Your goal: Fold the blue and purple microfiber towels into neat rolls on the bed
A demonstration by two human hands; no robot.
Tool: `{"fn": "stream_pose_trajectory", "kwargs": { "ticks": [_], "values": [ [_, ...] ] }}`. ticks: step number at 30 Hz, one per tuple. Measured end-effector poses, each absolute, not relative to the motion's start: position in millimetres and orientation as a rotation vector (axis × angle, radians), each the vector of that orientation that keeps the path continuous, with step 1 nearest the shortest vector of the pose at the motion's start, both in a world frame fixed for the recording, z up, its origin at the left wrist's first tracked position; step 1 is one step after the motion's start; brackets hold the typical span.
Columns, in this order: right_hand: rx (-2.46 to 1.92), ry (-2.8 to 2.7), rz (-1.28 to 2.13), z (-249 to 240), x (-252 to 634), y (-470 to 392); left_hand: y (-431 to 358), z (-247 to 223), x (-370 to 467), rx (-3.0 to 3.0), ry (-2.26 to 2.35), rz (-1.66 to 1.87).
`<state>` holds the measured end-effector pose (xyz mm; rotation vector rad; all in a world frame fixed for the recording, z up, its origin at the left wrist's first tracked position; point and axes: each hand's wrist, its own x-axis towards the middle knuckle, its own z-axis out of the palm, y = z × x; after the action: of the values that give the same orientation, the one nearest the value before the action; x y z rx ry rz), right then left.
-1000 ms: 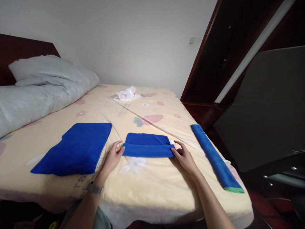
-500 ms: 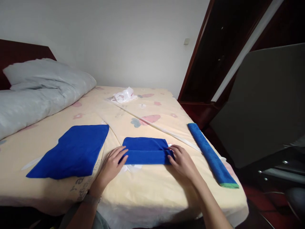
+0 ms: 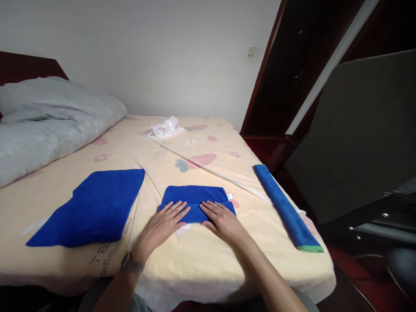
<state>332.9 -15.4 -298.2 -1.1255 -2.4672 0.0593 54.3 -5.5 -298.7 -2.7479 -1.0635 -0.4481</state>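
Note:
A blue cloth [image 3: 195, 193] lies on the bed in front of me, its near part folded over into a band. My left hand [image 3: 162, 227] rests flat on the left part of that band, fingers stretched out. On the band's right part lies my right hand [image 3: 224, 222], palm down with its fingers extended. A small white tag sticks out at the cloth's right edge. To the left, another blue cloth [image 3: 94, 208] is spread out with an uneven outline. Over on the right lies a rolled blue towel [image 3: 282, 203] with a green end.
The bed [image 3: 182, 268] has a cream sheet with printed carrots. A crumpled white plastic bag [image 3: 167, 127] sits near the wall. A grey quilt [image 3: 58, 119] is heaped at the left. Beyond the bed's right edge stands a dark grey panel [image 3: 360, 134].
Both hands have moved inward from the ends of the folded band and now lie flat on top of it. The view has shifted slightly.

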Motion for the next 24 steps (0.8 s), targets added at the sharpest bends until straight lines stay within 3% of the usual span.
{"fn": "stream_pose_trajectory", "kwargs": {
  "ticks": [10,24],
  "values": [
    [-1.076,-2.418,0.025,-316.3,307.6,-7.0,-4.5,-307.9,82.0,-2.798,-1.030,-0.576],
    [-1.203,-2.396,0.200,-302.9,369.2,-17.8,-1.6,-307.7,28.2,-2.859,-1.230,-0.514]
  ]
}}
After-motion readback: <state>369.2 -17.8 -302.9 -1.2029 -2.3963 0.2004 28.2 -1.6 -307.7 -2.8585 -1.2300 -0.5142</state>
